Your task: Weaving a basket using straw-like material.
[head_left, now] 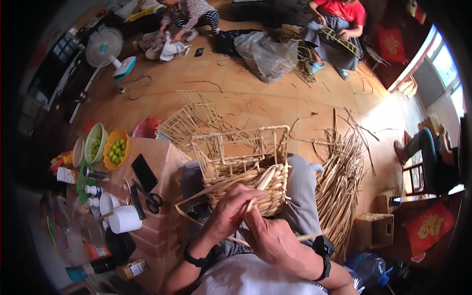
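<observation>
A half-woven straw basket (276, 195) rests on my lap, its lower wall thickly braided and its upper frame of thin bars bare. My left hand (230, 210) is closed against the near side of the basket, fingers pinching a pale flat straw strand (266, 180). Right beside it, my right hand (275, 238) is closed too, thumb and fingertips meeting the left ones on the strand. Loose strand ends stick out to the left of the basket and past my right wrist.
A heap of dry straw (341, 191) lies on the floor at my right. Bare frames (184, 120) stand ahead. On the left table are scissors (154, 200), a phone (144, 173) and bowls of green fruit (116, 150). Several people sit around, one holding a frame (340, 41).
</observation>
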`<control>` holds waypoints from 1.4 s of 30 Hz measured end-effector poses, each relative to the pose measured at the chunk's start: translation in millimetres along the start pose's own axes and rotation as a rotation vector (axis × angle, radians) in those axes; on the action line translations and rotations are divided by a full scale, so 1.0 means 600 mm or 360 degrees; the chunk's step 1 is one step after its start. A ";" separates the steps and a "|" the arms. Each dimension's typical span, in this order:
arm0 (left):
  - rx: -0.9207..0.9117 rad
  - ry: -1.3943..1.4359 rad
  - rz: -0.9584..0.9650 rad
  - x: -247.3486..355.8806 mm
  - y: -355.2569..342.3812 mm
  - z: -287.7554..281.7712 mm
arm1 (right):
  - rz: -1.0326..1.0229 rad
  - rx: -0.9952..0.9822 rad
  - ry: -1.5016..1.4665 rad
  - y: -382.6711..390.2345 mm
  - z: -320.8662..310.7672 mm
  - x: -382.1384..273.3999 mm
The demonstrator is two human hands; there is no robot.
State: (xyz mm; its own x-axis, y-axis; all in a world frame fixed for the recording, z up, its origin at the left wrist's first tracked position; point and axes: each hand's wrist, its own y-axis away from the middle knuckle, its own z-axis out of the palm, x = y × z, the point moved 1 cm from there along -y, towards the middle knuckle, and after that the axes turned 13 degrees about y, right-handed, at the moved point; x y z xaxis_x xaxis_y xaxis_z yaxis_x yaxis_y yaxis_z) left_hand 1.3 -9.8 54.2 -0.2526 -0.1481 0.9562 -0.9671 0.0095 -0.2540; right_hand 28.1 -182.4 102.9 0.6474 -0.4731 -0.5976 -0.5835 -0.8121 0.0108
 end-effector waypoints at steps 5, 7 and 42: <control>-0.0097 -0.0025 0.0022 -0.022 -0.010 0.020 | -0.0095 -0.0077 0.0141 0.017 -0.041 -0.034; -0.0049 -0.0138 0.0031 -0.041 0.000 0.024 | -0.0313 -0.0084 0.0209 0.012 -0.043 -0.010; 0.0087 -0.0142 0.0103 -0.038 0.038 0.008 | 0.0146 0.0472 -0.1763 -0.080 -0.007 0.179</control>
State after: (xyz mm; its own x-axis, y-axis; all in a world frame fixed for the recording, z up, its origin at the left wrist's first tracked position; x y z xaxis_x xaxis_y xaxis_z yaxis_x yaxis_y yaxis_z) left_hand -14.7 -11.2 26.1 -0.3089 -0.2362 0.9213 -0.9452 -0.0315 -0.3249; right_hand 127.5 -195.6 41.7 -0.1040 0.1528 -0.9828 -0.7935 -0.6084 -0.0106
